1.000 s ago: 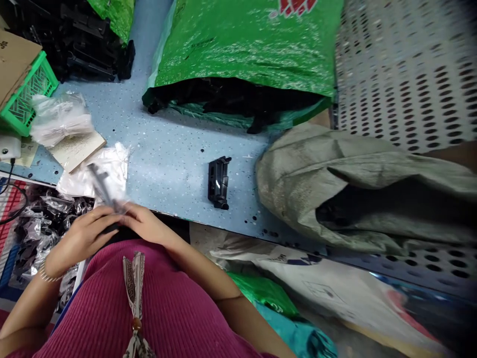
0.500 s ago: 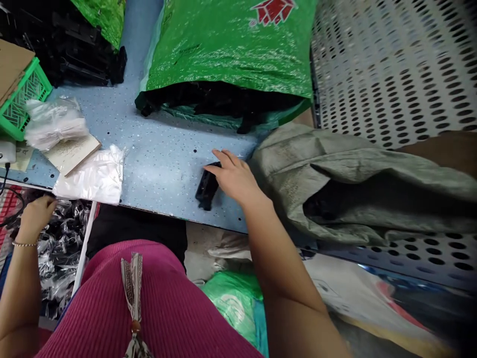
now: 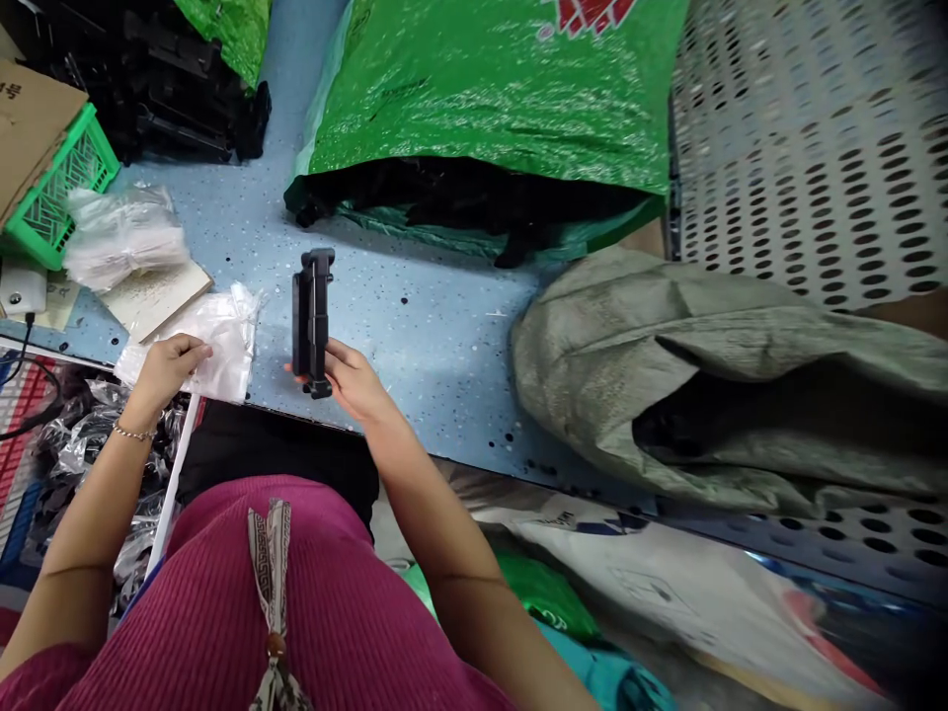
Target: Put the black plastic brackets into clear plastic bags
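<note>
Large green bag: laid on the blue speckled table [image 3: 436, 316] with its red emblem [image 3: 592, 14] uppermost and its mouth turned to the person's side; black pieces [image 3: 511, 242] are held in it, one poking out at the lip.
Black plastic part: held up in front of the left corner of the large green bag [image 3: 481, 99], its long side pointing towards and away from the person; the part [image 3: 314, 321] is gripped at its near end by the right hand [image 3: 359, 383].
Left hand: placed nearer the person than the large green bag and well to its left, over the flat clear bags [image 3: 226, 336]; the fingers of the left hand [image 3: 174, 365] are curled, but whether a bag is pinched cannot be told.
Grey sack: slumped to the right of and nearer than the large green bag, its mouth gaping; the inside of the sack [image 3: 570, 355] is too dark to be read.
Green basket: set far left of the large green bag; cardboard [image 3: 37, 123] is seen over the basket [image 3: 81, 163].
White-edged bin: placed low, left of and nearer than the large green bag; the bin [image 3: 175, 484] is filled with black items [image 3: 144, 523] wrapped in clear plastic.
</note>
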A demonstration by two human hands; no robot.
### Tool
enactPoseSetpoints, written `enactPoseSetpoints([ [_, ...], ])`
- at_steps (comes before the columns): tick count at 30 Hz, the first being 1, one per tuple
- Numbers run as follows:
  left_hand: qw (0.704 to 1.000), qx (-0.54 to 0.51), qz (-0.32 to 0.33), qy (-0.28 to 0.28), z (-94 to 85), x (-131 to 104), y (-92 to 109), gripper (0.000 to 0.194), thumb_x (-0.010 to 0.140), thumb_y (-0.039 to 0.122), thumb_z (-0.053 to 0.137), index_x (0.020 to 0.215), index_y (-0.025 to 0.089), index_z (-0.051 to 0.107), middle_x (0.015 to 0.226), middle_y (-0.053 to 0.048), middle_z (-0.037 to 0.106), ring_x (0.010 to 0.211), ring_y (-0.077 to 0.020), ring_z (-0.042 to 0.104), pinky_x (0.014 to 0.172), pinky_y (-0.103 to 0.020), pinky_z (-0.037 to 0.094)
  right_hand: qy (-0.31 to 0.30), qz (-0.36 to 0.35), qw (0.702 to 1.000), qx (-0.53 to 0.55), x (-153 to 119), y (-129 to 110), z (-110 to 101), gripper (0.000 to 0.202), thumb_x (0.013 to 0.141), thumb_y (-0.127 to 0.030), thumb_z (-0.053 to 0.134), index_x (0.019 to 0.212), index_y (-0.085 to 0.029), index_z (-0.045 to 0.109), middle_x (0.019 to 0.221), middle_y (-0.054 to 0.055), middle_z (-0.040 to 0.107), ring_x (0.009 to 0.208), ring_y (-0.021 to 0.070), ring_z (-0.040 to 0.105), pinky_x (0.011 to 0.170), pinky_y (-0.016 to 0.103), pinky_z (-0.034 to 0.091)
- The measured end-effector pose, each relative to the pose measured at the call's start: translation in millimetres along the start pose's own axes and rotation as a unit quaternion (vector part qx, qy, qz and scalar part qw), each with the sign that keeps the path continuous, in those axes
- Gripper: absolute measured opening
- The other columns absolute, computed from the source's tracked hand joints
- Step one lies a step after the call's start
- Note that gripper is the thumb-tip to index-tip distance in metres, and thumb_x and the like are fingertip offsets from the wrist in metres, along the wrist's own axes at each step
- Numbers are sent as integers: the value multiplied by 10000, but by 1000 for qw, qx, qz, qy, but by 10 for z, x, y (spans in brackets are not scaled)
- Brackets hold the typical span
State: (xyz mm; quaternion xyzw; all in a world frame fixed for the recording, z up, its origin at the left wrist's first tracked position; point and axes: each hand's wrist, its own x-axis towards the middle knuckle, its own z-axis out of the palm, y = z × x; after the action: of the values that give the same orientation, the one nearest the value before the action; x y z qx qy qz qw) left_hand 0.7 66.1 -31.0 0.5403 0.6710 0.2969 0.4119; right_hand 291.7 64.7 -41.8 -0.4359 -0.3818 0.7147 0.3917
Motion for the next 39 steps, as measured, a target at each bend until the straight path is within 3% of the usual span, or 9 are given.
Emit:
enactPoseSetpoints([
  [5, 1000, -9, 7, 18, 37, -34, 31, 155, 740, 315, 719, 788, 174, 679, 756, -32, 697, 686, -164, 627, 621, -278, 459, -96, 12, 976, 194, 356, 159, 703, 404, 818, -599, 769, 913, -216, 681, 905, 46, 745, 973, 246, 733, 853, 392, 596],
  [9, 973, 156, 148, 78, -91, -179, 43, 156, 828, 124, 543, 845, 183, 686, 987, -105, 752, 952, -245, 687, 848, -399, 549, -69, 42, 979, 188, 566, 408, 932, 372, 789, -529, 813, 883, -196, 675, 838, 21, 731, 842, 181, 696, 701, 269, 558],
  [14, 908, 325, 254, 70, -276, -177, 34, 438, 898, 41, 420, 1175, 164, 737, 1276, -174, 707, 1132, -301, 646, 1029, -530, 521, -47, 34, 982, 181, 496, 475, 869, 343, 818, -494, 802, 949, -200, 681, 856, -6, 710, 731, 127, 634, 659, 242, 532],
  [18, 934, 232, 263, 62, -296, -14, -33, 535, 876, 50, 473, 1373, 147, 644, 1393, -149, 642, 1249, -249, 625, 1069, -440, 551, -158, 84, 959, 220, 196, 416, 667, 338, 867, -482, 755, 953, -162, 688, 789, 28, 704, 612, 126, 612, 549, 241, 497],
  [22, 955, 156, 254, 7, -307, -31, -41, 552, 877, 66, 524, 1412, 164, 618, 1433, -157, 612, 1204, -229, 659, 982, -381, 600, -289, 235, 888, 270, -26, 514, 538, 265, 932, -347, 673, 988, -88, 690, 752, 72, 700, 502, 77, 503, 404, 175, 377],
  [25, 944, 149, 294, -5, -220, -275, 89, 581, 926, 56, 494, 1483, 209, 554, 1462, -140, 593, 1336, -236, 591, 1115, -433, 529, -265, 305, 852, 333, 1, 627, 595, 242, 1000, -283, 560, 1042, -73, 673, 739, 44, 665, 474, 38, 417, 373, 115, 337],
  [29, 912, 135, 379, -72, -36, -695, 219, 581, 951, 21, 455, 1480, 244, 544, 1403, -107, 638, 1315, -200, 611, 1107, -384, 545, -185, 266, 866, 381, 49, 669, 716, 227, 1030, -259, 497, 912, -120, 633, 678, 7, 601, 453, 36, 370, 380, 96, 361],
  [34, 904, 239, 332, 123, -55, -740, -25, 509, 900, -19, 488, 1305, 227, 676, 1438, -145, 573, 1107, -218, 706, 950, -381, 621, -149, 251, 854, 431, -152, 583, 716, 264, 1057, -311, 461, 1045, -119, 641, 733, -7, 588, 452, 31, 315, 365, 79, 327],
  [39, 892, 258, 350, 124, 104, -657, -78, 843, 915, -36, 421, 1672, 226, 159, 1681, -177, 316, 1547, -302, 363, 1191, -445, 484, -182, 296, 846, 405, -220, 603, 743, 238, 1017, -304, 524, 1037, -112, 662, 739, 14, 630, 459, 44, 333, 358, 117, 328],
])
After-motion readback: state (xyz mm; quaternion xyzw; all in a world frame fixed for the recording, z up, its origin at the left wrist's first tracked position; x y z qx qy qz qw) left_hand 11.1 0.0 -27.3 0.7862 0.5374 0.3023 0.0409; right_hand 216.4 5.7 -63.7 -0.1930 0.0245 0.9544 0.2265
